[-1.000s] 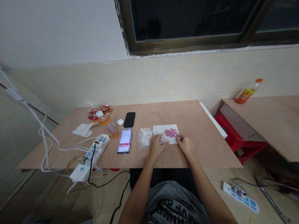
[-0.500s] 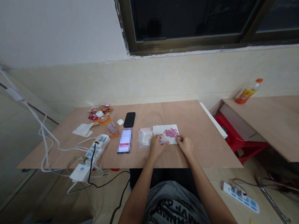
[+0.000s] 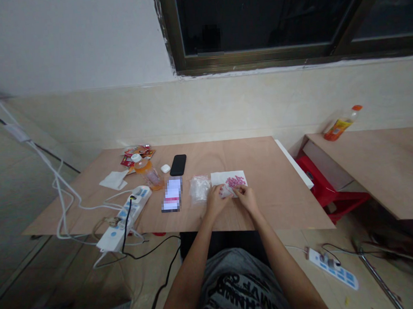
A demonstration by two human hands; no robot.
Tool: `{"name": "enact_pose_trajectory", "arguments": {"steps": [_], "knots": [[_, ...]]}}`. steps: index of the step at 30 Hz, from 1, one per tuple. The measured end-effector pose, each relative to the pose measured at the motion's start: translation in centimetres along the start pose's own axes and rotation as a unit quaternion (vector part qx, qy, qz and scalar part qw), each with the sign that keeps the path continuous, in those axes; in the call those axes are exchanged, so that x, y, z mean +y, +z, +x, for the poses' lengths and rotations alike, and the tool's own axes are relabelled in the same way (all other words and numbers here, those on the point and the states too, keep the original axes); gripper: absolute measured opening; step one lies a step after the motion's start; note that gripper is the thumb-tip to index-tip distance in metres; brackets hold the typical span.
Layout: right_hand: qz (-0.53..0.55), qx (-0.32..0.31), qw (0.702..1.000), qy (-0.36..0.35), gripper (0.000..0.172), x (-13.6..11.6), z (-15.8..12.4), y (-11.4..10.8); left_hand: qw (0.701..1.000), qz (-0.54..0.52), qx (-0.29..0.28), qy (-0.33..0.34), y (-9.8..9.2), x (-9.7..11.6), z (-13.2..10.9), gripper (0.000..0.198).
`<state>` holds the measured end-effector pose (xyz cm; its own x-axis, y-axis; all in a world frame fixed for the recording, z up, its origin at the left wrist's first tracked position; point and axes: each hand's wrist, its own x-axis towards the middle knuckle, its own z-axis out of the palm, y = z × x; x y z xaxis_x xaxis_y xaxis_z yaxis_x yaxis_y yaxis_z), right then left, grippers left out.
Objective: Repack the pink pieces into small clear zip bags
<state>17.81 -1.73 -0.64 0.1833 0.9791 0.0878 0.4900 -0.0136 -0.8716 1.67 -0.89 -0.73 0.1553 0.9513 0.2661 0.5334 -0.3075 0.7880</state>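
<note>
A white paper sheet [image 3: 219,177] lies on the wooden table [image 3: 263,169] with a heap of small pink pieces [image 3: 236,180] on it. My left hand [image 3: 214,201] is closed on a small clear bag [image 3: 226,191] at the sheet's near edge. My right hand [image 3: 246,197] pinches at the mouth of that bag, fingers pressed together, just below the pink heap. What the right fingertips grip is too small to make out. A pile of clear plastic bags [image 3: 199,188] lies just left of my left hand.
Left of the bags are a blurred card [image 3: 172,195], a black phone [image 3: 178,165], a white earbud case [image 3: 165,168], an orange-capped bottle [image 3: 145,171], snack wrappers [image 3: 136,154], tissue [image 3: 113,180] and a power strip [image 3: 124,218] with cables. A red stool [image 3: 322,184] and second table [image 3: 378,167] stand right.
My right hand has moved left from the sheet's right corner to meet my left hand at the small bag. The view has tilted slightly.
</note>
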Motion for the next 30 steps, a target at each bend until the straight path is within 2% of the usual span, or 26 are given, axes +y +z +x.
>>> {"name": "enact_pose_trajectory", "arguments": {"steps": [7,14,18,23,30], "knots": [[0.02,-0.037,0.999,-0.016,0.03,0.4,0.2,0.7,1.0,-0.003,-0.006,-0.011,0.0,0.1,0.0,0.043],[0.001,-0.022,0.999,-0.029,0.034,0.5,0.1,0.1,1.0,-0.003,-0.002,0.001,-0.1,0.1,0.0,0.043],[-0.078,0.008,0.997,-0.003,0.035,0.4,0.3,-0.9,1.0,0.003,-0.005,0.005,-0.1,0.0,0.0,0.046],[-0.22,0.014,0.975,0.031,0.032,-0.8,0.8,-2.2,1.0,0.0,0.004,0.014,0.0,-0.1,-0.1,0.047],[-0.281,-0.009,0.959,0.03,0.033,-1.9,2.3,-2.2,1.0,-0.002,0.001,0.009,0.2,-0.3,-0.1,0.046]]}}
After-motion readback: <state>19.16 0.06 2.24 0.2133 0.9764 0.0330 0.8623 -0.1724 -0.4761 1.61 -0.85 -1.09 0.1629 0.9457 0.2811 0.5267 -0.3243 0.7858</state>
